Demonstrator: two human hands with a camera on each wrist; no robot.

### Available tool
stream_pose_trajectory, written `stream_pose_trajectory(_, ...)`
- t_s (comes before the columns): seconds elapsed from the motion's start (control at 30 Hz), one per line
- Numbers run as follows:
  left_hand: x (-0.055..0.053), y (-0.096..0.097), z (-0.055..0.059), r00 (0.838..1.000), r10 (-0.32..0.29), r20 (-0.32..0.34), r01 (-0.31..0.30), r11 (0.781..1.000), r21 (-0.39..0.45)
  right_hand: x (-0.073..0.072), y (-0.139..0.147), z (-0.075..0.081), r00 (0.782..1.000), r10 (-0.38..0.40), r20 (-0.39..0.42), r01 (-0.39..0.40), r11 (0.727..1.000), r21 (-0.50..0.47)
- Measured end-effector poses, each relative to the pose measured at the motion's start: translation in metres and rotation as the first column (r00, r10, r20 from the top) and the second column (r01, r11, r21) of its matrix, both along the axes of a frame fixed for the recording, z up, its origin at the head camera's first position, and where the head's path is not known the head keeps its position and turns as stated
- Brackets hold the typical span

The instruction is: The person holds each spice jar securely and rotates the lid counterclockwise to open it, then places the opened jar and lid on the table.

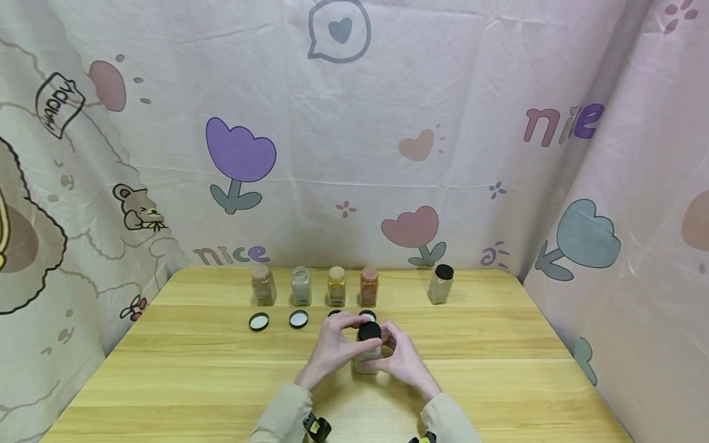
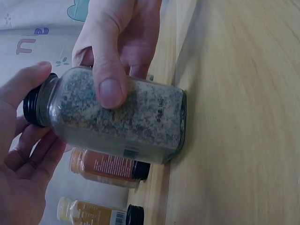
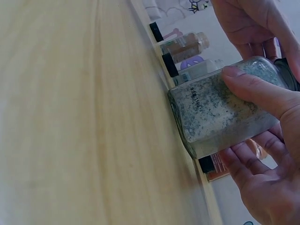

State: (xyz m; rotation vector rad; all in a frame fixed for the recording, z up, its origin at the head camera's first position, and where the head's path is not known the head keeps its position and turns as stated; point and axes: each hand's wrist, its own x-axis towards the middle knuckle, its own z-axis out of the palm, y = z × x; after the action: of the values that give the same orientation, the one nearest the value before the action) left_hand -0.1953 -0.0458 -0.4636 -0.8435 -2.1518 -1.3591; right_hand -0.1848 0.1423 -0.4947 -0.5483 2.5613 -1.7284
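Note:
A square glass jar (image 2: 145, 112) of speckled grey-white seasoning stands upright at the front middle of the table, its black cap (image 1: 369, 330) on. The left hand (image 1: 332, 346) pinches this cap, thumb on the near side and fingers round the far side. Lower down, the right hand (image 1: 407, 363) grips the jar's body, and its thumb (image 3: 253, 89) lies flat along the glass. In the left wrist view the jar's base is at the tabletop.
Behind the hands stand uncapped jars in a row: brownish (image 1: 263, 287), white (image 1: 301, 288), yellow (image 1: 336, 288) and orange-red (image 1: 369, 288). Black caps, such as one cap (image 1: 258, 321) at left, lie before them. A black-capped jar (image 1: 440, 285) stands at back right. Printed cloth (image 1: 343, 154) hangs behind.

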Motion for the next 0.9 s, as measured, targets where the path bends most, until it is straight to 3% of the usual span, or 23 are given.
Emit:
stream_pose_trajectory(0.47,-0.0071,-0.0061,0.0016,0.994,-0.112,0.003,0.112,0.993,-0.046,0.0005,-0.0006,-0.0023,1.0,0.001,0.02,0.0,1.0,-0.022)
stream_pose_trajectory(0.73,-0.0033,-0.0043,0.0053,0.997,-0.032,0.076,0.043,0.987,-0.155,-0.0001,-0.0005,0.0013,0.999,0.007,0.033,-0.006,1.0,-0.02)
stream_pose_trajectory(0.9,-0.0009,-0.0028,0.0071,0.996,0.005,0.092,0.011,0.985,-0.172,-0.0004,-0.0013,0.0034,0.999,0.015,0.031,-0.014,1.0,-0.02)
